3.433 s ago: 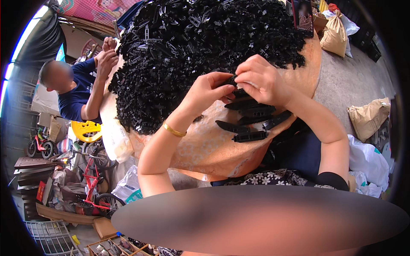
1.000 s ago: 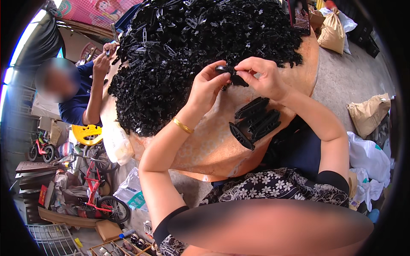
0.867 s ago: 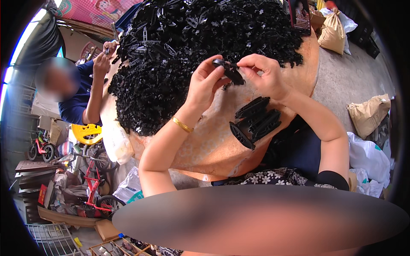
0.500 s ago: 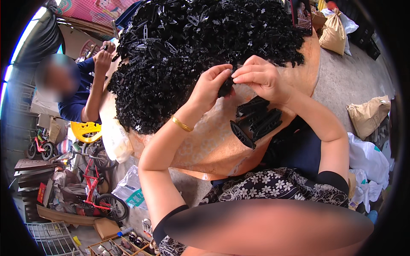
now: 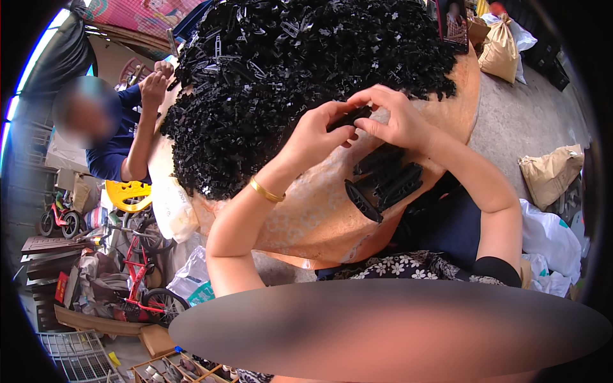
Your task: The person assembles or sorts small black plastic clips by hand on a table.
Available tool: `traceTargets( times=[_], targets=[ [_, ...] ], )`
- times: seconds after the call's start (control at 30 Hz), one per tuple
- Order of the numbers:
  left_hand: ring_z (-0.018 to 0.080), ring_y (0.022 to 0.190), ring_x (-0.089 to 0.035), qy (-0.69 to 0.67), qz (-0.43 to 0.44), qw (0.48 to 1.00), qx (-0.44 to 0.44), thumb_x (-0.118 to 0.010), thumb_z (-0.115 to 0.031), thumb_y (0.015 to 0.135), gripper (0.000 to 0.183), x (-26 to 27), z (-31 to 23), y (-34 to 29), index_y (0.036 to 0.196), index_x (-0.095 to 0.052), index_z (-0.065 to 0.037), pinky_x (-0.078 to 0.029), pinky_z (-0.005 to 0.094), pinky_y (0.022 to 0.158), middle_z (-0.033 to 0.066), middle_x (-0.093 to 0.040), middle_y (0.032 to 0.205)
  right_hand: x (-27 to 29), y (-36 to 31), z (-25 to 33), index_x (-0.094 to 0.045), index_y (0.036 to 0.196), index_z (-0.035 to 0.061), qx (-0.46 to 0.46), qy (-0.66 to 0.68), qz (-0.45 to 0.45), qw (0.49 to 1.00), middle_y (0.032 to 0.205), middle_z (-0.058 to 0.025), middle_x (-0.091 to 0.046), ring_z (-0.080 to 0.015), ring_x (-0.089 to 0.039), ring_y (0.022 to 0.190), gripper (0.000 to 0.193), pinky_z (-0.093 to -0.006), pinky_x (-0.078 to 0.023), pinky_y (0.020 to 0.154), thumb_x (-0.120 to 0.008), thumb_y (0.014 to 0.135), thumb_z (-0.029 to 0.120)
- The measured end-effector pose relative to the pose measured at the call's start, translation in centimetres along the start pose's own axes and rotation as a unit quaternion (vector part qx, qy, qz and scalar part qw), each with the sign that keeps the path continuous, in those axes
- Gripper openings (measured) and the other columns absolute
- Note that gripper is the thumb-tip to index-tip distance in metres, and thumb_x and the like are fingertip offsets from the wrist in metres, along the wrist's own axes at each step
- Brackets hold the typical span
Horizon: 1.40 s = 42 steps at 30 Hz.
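Observation:
Both my hands hold one dark, oblong black plastic piece [image 5: 350,119] in front of the pile. My left hand [image 5: 313,137], with a gold bangle on the wrist, grips its left end between thumb and fingers. Curled over the other end is my right hand [image 5: 394,120], thumb below and fingers above. The piece's exact kind is partly hidden by my fingers. Below my right hand, several larger black plastic pieces [image 5: 399,184] lie together on the orange-covered table [image 5: 287,220]. A large heap of small black plastic parts [image 5: 255,96] spreads over the far side.
Across the left edge, another person [image 5: 115,137] in dark blue works with both hands at the heap. A phone [image 5: 453,29] stands at the far right. Sacks [image 5: 498,51] and a paper bag [image 5: 550,172] lie right; a red bicycle [image 5: 135,268] and yellow stool [image 5: 129,196] stand left.
My hands have shifted from a fingertip pinch to a fuller grip around the black piece, which now lies more level and shows more. The other person's hands have moved slightly.

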<state>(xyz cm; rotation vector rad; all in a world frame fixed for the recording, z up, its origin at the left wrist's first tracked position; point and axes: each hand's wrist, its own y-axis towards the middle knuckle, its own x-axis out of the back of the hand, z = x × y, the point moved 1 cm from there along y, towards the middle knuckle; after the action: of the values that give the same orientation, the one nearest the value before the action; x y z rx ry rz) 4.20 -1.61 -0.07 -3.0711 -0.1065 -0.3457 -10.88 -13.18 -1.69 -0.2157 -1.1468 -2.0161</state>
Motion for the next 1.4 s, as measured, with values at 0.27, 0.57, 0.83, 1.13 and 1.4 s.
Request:
traceTargets(
  times=[0.27, 0.57, 0.83, 1.13, 1.4],
  targets=[
    [0.0118, 0.085, -0.062, 0.236, -0.038, 0.964, -0.112, -0.058, -0.001, 0.082, 0.034, -0.2, 0.4, -0.4, 0.115, -0.054, 0.004, -0.052, 0.0276, 0.074, 0.0126, -0.064, 0.102, 0.0, -0.1, -0.3, -0.063, 0.103, 0.0013, -0.130, 0.109, 0.068, 0.983, 0.090, -0.0088, -0.068, -0.0112, -0.062, 0.079, 0.027, -0.0266, -0.050, 0.071, -0.070, 0.077, 0.009],
    [0.0281, 0.089, -0.058, 0.547, -0.185, 0.770, -0.271, -0.060, -0.005, 0.078, 0.021, 5.0, -1.2, 3.9, 0.098, -0.067, -0.006, -0.048, 0.0339, 0.081, 0.0111, -0.065, 0.092, 0.0, -0.2, -2.3, -0.066, 0.088, 0.0003, -0.190, 0.095, 0.218, 0.953, 0.081, -0.0066, -0.065, -0.0081, -0.058, 0.068, 0.016, -0.0250, -0.044, 0.056, -0.068, 0.081, 0.015],
    [0.0260, 0.099, -0.052, 0.739, -0.054, 0.649, -0.175, -0.055, -0.008, 0.075, 0.023, 8.0, -0.3, 9.1, 0.092, -0.069, -0.016, -0.048, 0.0360, 0.080, 0.0072, -0.057, 0.096, 0.3, 0.4, -3.1, -0.066, 0.085, 0.0018, -0.085, -0.025, 0.107, 0.990, 0.076, -0.0080, -0.057, -0.0192, -0.055, 0.065, 0.018, -0.0308, -0.045, 0.059, -0.072, 0.071, 0.011],
    [0.0303, 0.089, -0.056, 0.488, -0.232, 0.791, -0.287, -0.064, -0.007, 0.067, 0.025, 9.1, -0.3, 6.9, 0.092, -0.062, -0.004, -0.047, 0.0372, 0.080, 0.0114, -0.060, 0.094, 0.2, 0.0, -2.7, -0.063, 0.084, 0.0016, -0.113, 0.008, 0.097, 0.989, 0.078, -0.0119, -0.063, -0.0245, -0.062, 0.070, 0.014, -0.0323, -0.049, 0.062, -0.068, 0.074, 0.009],
    [0.0118, 0.075, -0.060, -0.175, -0.244, 0.949, -0.094, -0.059, -0.003, 0.084, 0.022, 5.7, -0.1, 3.2, 0.105, -0.053, 0.002, -0.054, 0.0257, 0.072, 0.0066, -0.061, 0.091, -0.6, -0.3, -1.2, -0.060, 0.089, 0.0006, -0.160, 0.181, -0.028, 0.970, 0.082, -0.0051, -0.066, -0.0098, -0.062, 0.076, 0.013, -0.0233, -0.050, 0.067, -0.068, 0.080, 0.002]
  ],
)
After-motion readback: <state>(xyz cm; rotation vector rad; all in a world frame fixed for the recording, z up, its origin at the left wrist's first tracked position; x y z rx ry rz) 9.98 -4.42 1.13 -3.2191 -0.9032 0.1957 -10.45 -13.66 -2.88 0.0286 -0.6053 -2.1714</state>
